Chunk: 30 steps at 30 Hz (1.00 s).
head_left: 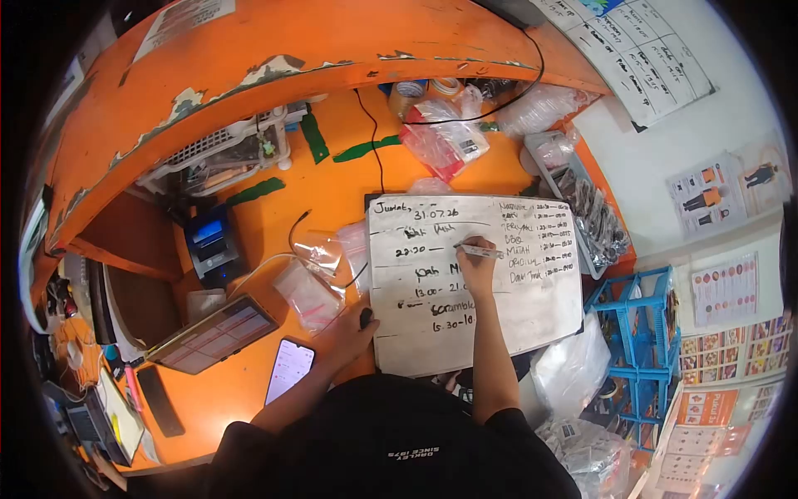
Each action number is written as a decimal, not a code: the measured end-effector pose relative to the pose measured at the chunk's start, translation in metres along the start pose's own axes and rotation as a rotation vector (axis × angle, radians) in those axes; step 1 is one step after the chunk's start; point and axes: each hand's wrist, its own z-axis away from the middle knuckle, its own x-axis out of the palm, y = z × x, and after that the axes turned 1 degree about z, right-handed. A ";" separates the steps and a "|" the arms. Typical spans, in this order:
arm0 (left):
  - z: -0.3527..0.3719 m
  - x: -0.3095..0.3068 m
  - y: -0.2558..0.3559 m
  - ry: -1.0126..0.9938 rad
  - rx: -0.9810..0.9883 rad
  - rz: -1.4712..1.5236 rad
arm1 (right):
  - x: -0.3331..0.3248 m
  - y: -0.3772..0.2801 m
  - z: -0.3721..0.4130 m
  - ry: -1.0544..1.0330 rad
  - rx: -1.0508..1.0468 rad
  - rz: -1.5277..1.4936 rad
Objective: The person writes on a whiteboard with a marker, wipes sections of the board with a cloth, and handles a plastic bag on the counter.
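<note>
A whiteboard covered in black handwriting, dates and times leans in front of me. My right hand is closed around a marker, its dark tip at the board beside a line reading "22:30 —". At the board's lower left edge, my left hand has its fingers curled around a small black object, whose kind I cannot make out. Below that forearm lies a phone with its screen lit. A tablet in a case is propped to the left.
Orange shelving with chipped edges runs overhead. A black device with a blue screen and a white basket stand at the back left. Plastic packets lie beside the board. A grey bin of wrapped items and blue racks are at right.
</note>
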 end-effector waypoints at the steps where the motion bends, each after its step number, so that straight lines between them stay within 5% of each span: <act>1: 0.000 -0.002 0.005 -0.020 -0.020 0.018 | 0.001 0.000 0.001 0.004 0.000 0.003; 8: -0.002 0.003 -0.014 -0.047 -0.087 -0.084 | 0.004 -0.005 0.002 -0.021 -0.052 0.068; 11: 0.000 0.006 -0.007 0.122 0.118 0.005 | 0.006 -0.004 0.000 0.013 -0.053 0.102; 13: 0.000 0.000 -0.004 -0.034 -0.038 -0.029 | 0.007 -0.006 -0.002 0.037 -0.048 0.067; 30: 0.000 -0.002 -0.004 -0.064 -0.052 -0.054 | -0.003 0.001 -0.005 0.053 -0.046 0.094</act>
